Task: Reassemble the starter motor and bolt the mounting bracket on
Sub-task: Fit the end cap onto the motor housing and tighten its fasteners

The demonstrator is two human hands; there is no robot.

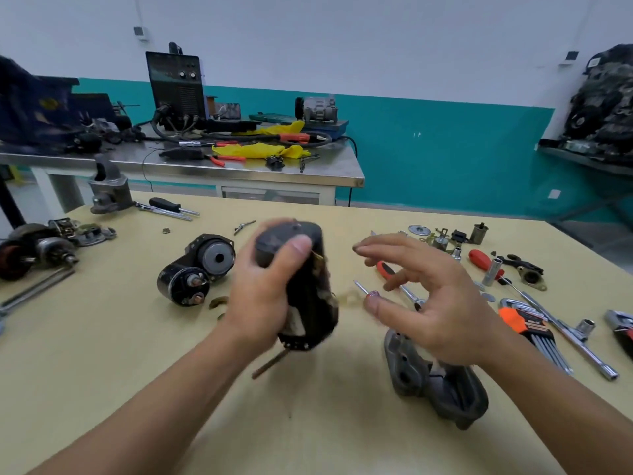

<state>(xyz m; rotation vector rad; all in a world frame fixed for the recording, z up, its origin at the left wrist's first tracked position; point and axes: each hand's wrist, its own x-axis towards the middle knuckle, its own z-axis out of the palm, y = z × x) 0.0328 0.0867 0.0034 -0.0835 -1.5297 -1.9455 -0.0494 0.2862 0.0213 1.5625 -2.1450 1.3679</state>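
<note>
**A:** Where does the job stand?

**B:** Mid-assembly, I'd judge. Nothing on the yellow table [102,389] looks joined up yet. The biggest piece, the dark motor housing [310,303], is held off the surface above the middle of the table. It is tilted, with its lower end toward the near edge.

**A:** Held how?

**B:** The left hand [263,293] wraps it from the side, fingers curled behind the body and thumb pressed across its upper end. The right hand [435,303] hovers just beside it and holds nothing. Its fingers are spread and loosely bent, the thumb apart from them.

**A:** And the bracket?

**B:** A grey cast bracket [445,392] lies on the table below the right hand, toward the near edge and right of centre, apart from the housing. From its shape I only suppose it is the mounting piece.

**A:** Other parts?

**B:** The solenoid and gear unit [197,269] sits left of centre, near the left hand. The hex key set [529,329] lies toward the right edge. A red-handled screwdriver [387,270] is on the table beneath the right hand's fingers, and there are washers [419,230] near the far edge.

**A:** Next move?

**B:** Likely the free hand fetches a mating part. The housing must then line up squarely with it before any bolt goes in. The housing is blurred, so its open end is hard to read.
</note>
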